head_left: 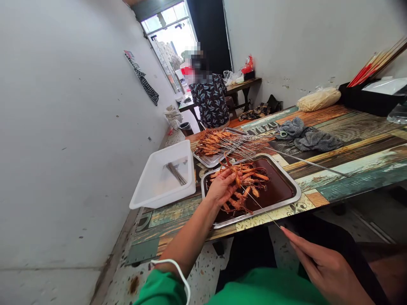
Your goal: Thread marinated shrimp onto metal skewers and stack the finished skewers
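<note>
My left hand [224, 186] pinches a reddish-brown piece of marinated meat [238, 180] above a metal tray [297, 195]. My right hand [321, 258] grips the near end of a thin metal skewer [262, 208], close to the table's front edge. The skewer slants up to the meat in my left hand; whether its tip is inside cannot be made out. In the tray, more pieces of the same long, thin meat [237, 203] lie in dark brown sauce [280, 182]. Behind it, skewered meat [211, 142] is piled on a second tray [210, 161], metal ends pointing right.
On the left, a white plastic tub [149, 178] holds several bare skewers [176, 173]. A grey cloth [314, 137], a lone skewer [311, 163], a bagged pale bundle [318, 99] and a black box [359, 99] rest on the patterned table [365, 146]. A person [210, 99] sits beyond.
</note>
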Demonstrator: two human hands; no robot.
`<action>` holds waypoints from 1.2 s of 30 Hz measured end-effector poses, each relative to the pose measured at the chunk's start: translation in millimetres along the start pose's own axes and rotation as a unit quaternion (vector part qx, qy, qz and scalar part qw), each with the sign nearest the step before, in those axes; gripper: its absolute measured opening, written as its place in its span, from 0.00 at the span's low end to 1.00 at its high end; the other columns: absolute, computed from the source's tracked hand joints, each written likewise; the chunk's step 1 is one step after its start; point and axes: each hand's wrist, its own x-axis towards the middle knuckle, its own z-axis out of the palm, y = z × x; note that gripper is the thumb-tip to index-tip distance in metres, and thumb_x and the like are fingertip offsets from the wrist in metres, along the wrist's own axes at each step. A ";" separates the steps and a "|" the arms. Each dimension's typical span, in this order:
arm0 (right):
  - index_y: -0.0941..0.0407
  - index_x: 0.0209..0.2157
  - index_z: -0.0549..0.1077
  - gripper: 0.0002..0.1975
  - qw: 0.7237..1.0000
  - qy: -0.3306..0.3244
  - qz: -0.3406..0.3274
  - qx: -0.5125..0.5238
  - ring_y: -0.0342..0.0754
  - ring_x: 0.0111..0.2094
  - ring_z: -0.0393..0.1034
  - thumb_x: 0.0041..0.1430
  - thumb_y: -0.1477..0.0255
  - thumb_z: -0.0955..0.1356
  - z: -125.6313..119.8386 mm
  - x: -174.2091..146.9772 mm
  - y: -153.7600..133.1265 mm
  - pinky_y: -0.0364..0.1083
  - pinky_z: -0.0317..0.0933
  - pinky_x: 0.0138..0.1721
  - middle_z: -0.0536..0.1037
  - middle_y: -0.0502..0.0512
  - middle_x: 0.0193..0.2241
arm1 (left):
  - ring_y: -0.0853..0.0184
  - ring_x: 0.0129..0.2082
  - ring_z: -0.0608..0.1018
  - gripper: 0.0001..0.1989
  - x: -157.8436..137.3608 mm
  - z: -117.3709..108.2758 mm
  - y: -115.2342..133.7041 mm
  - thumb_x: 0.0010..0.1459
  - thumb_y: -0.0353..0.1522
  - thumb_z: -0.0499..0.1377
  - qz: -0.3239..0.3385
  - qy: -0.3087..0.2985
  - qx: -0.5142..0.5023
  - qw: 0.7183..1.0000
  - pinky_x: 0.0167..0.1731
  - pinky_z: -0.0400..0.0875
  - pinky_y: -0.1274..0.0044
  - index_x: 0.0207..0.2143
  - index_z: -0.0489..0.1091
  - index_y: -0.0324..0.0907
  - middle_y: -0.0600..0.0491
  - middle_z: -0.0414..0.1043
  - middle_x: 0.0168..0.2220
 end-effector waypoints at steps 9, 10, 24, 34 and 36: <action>0.52 0.49 0.70 0.18 1.000 0.000 0.013 0.022 0.48 0.42 0.71 0.57 0.74 0.62 4.5 2.6 1.7 0.44 0.66 0.44 0.74 0.51 0.45 | 0.70 0.32 0.77 0.04 0.1 2.1 -3.8 0.50 0.23 0.59 0.009 0.014 -0.013 1.000 0.41 0.71 0.74 0.32 0.69 0.35 0.50 0.74 0.31; 0.52 0.49 0.70 0.18 1.000 0.002 0.016 0.023 0.48 0.43 0.71 0.57 0.73 0.62 4.8 2.9 1.4 0.44 0.66 0.44 0.74 0.51 0.45 | 0.70 0.33 0.77 0.04 0.2 2.4 -4.0 0.50 0.23 0.59 0.010 0.018 -0.015 1.000 0.42 0.71 0.73 0.31 0.69 0.35 0.50 0.74 0.32; 0.48 0.49 0.70 0.18 1.000 0.012 0.020 0.021 0.49 0.42 0.71 0.56 0.73 0.62 -1.5 5.0 -4.2 0.44 0.67 0.43 0.74 0.49 0.44 | 0.73 0.29 0.76 0.05 -2.4 3.0 6.3 0.50 0.23 0.59 0.025 0.038 -0.044 0.998 0.34 0.71 0.78 0.31 0.69 0.38 0.53 0.74 0.32; 0.49 0.50 0.69 0.19 1.000 0.008 0.008 0.008 0.48 0.43 0.71 0.57 0.73 0.62 -0.7 3.7 -3.8 0.43 0.66 0.44 0.74 0.49 0.45 | 0.73 0.29 0.75 0.05 -3.0 2.8 4.9 0.50 0.24 0.58 0.034 0.023 -0.036 0.999 0.34 0.71 0.78 0.32 0.69 0.38 0.53 0.74 0.31; 0.51 0.50 0.70 0.18 1.000 0.001 0.006 -0.001 0.48 0.43 0.71 0.57 0.73 0.61 -0.3 3.4 -3.1 0.43 0.66 0.44 0.74 0.50 0.45 | 0.73 0.29 0.75 0.05 -3.3 2.8 4.9 0.50 0.24 0.58 0.037 0.019 -0.034 0.999 0.33 0.71 0.78 0.32 0.69 0.38 0.53 0.74 0.31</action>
